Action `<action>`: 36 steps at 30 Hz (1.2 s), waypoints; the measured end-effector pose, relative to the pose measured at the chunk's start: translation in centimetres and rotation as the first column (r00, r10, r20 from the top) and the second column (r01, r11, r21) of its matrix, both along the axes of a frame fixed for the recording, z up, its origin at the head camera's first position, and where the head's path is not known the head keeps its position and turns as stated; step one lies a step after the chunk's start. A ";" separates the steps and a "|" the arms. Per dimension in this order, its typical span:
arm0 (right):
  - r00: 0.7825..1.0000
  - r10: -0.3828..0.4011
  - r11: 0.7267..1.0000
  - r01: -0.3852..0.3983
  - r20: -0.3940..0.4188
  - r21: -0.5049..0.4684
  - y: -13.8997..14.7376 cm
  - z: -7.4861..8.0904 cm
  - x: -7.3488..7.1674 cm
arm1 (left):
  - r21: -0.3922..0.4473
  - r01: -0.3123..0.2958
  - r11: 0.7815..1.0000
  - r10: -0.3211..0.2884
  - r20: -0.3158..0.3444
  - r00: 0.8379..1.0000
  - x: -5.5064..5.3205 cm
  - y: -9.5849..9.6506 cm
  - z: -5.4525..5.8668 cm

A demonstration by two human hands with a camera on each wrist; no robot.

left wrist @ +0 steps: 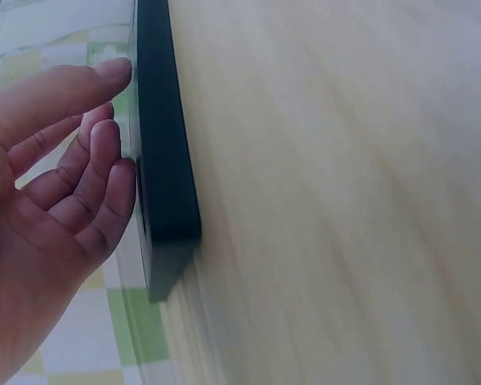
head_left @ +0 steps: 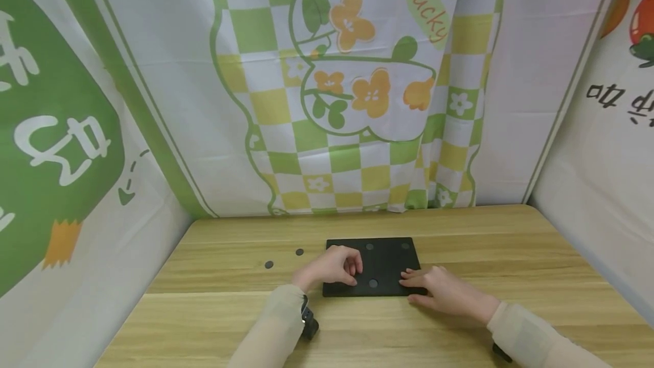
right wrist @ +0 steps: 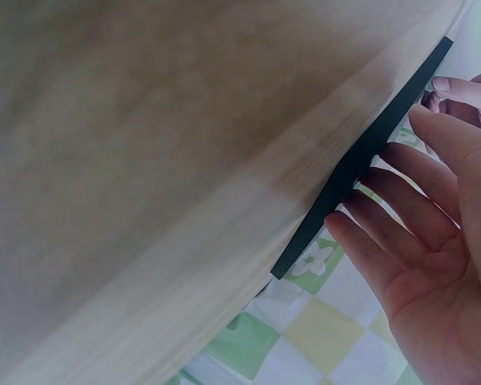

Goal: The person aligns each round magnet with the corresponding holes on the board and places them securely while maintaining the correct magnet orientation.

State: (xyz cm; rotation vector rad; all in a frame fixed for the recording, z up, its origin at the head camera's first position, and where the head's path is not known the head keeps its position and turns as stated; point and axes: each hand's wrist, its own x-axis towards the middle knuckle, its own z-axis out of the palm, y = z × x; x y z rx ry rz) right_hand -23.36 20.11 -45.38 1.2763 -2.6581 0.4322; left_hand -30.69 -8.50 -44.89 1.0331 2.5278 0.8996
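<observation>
At the black board [head_left: 384, 266], curled left fingers [head_left: 355, 255], hold unclear, likely position discs [head_left: 269, 264], with alignment next; empty right fingers [head_left: 415, 282] lie extended.

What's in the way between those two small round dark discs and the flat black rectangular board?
The left hand partly is, over the left end of the board, the side facing the discs. Otherwise, only wood-grain tabletop shows between them.

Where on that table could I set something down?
Bare table lies right of the black board, beyond the right hand; in front of the board, between the two sleeves; and in a strip behind it, up to the patterned cloth. Crowded: the board, where the left hand and right fingers are. Two dark discs lie to its left.
</observation>
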 end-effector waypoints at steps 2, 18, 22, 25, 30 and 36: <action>1.000 0.002 1.000 -0.002 -0.010 0.000 0.0 0.0 0.0 | 0.024 -0.008 1.000 0.008 0.021 1.000 -0.1 -0.6 0.0; 1.000 0.012 1.000 -0.012 0.000 -0.004 0.0 0.1 0.1 | 0.080 -0.092 0.993 0.095 -0.033 0.995 0.1 -4.7 0.6; 0.999 -0.009 1.000 0.009 0.035 0.001 -0.1 0.2 0.1 | 0.096 -0.117 0.988 0.123 -0.058 0.991 0.1 -5.5 0.6; 0.999 -0.018 1.000 0.017 0.042 0.010 -0.1 0.2 0.1 | 0.116 -0.119 0.986 0.128 -0.073 0.989 0.2 -6.2 0.8; 0.999 -0.016 1.000 0.016 0.040 0.008 -0.1 0.0 0.1 | 0.140 -0.132 0.981 0.146 -0.095 0.985 0.2 -7.1 0.6; 0.999 -0.015 1.000 0.015 0.031 0.006 -0.1 0.0 0.0 | 0.157 -0.201 0.967 0.219 -0.105 0.970 -0.3 -8.5 0.0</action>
